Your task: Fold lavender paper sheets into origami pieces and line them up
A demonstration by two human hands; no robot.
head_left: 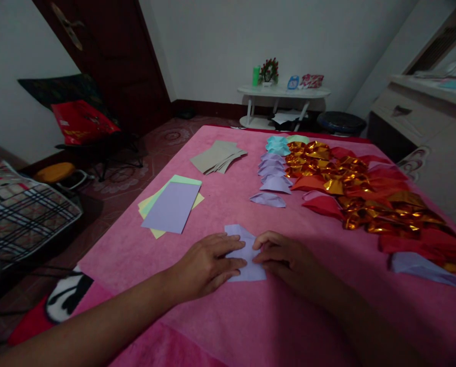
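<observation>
A sheet of lilac paper, its top corner folded, lies flat on the pink table cover before me. My left hand rests on its left half with the fingers stretched out and spread. At the right edge of the sheet, my right hand has its fingers curled, with thumb and forefinger at the paper's edge. Just beyond lies a folded lilac paper piece, and a row of similar lilac pieces runs back from it.
Left stands a stack of lilac, green and yellow sheets; behind it are grey-brown sheets. Gold foil and red folded pieces cover the right side. A white side table stands by the wall, and a chair with a red bag at left.
</observation>
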